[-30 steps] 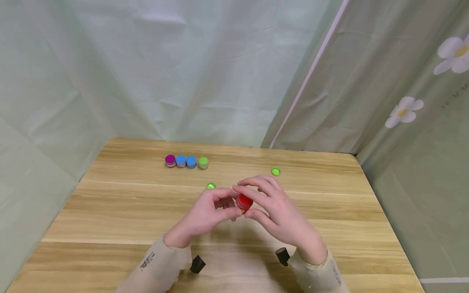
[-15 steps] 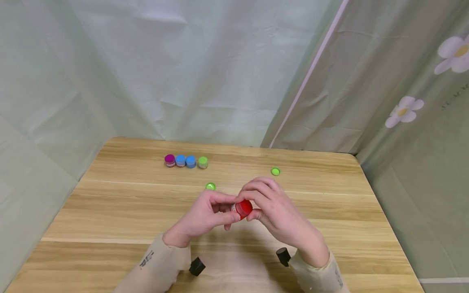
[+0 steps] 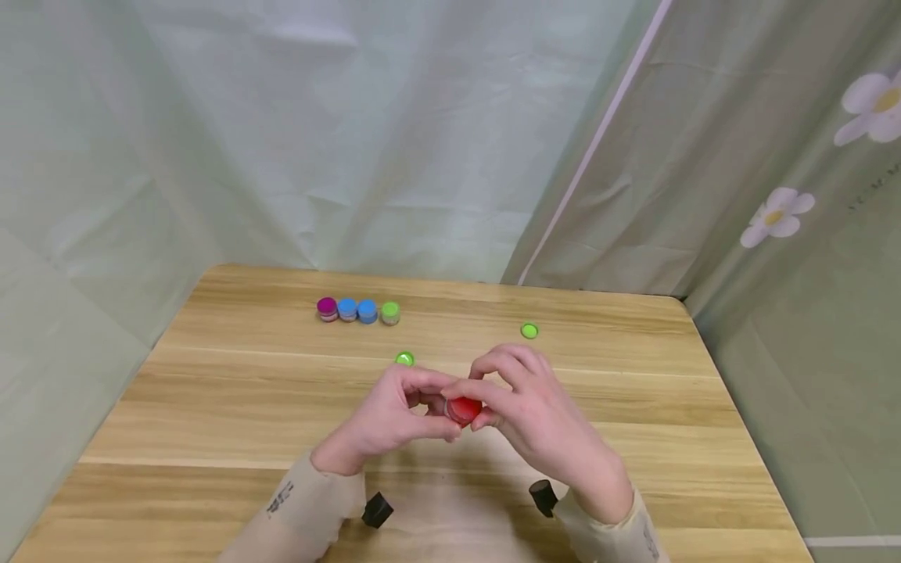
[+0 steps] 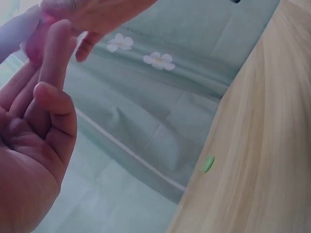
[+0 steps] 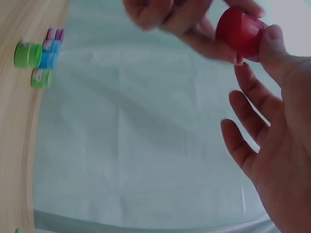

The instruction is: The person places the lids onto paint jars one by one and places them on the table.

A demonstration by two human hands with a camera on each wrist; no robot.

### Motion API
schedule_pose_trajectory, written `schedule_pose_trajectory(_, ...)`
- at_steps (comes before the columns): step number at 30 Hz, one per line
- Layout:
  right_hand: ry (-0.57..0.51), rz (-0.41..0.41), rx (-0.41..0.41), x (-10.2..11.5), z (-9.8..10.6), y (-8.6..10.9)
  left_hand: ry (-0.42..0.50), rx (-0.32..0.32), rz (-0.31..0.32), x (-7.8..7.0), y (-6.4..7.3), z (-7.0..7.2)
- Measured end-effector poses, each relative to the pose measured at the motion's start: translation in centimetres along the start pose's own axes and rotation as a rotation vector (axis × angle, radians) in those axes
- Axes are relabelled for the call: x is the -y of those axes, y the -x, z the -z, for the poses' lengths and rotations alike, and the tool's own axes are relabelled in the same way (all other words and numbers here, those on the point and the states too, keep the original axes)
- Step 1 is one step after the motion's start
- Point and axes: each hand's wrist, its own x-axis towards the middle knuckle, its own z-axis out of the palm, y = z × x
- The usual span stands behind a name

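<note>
A small red tub (image 3: 464, 410) is held up between both hands, above the table's middle, its red top facing up and toward me. My left hand (image 3: 394, 410) grips it from the left, fingers and thumb on its side. My right hand (image 3: 542, 418) pinches its top edge with thumb and index finger; the other fingers stay off it. In the right wrist view the tub's red side (image 5: 240, 31) shows between the two hands. Overexposure blurs it in the left wrist view, where the left hand's curled fingers (image 4: 58, 53) partly cover it.
A purple-topped tub (image 3: 327, 310), two blue-topped tubs (image 3: 357, 310) and a green-topped tub (image 3: 390, 313) stand in a row at the back left. A green tub (image 3: 404, 358) stands just beyond my left hand. A green lid (image 3: 529, 331) lies at the back right. Curtains surround the wooden table (image 3: 246, 438).
The red tub has come slightly lower and nearer to me, and has turned in my fingers. My right hand's fingers have shifted round its top.
</note>
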Motion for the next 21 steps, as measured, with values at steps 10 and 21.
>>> schedule_pose_trajectory(10, -0.026, -0.06, -0.01, -0.6, 0.9, 0.1, -0.19, -0.052, 0.074, -0.3, -0.1, 0.1)
schedule_pose_trajectory(21, -0.086, -0.377, 0.052, -4.3, 1.8, 1.6, -0.52, -0.304, 0.279, -0.9, -1.8, 5.9)
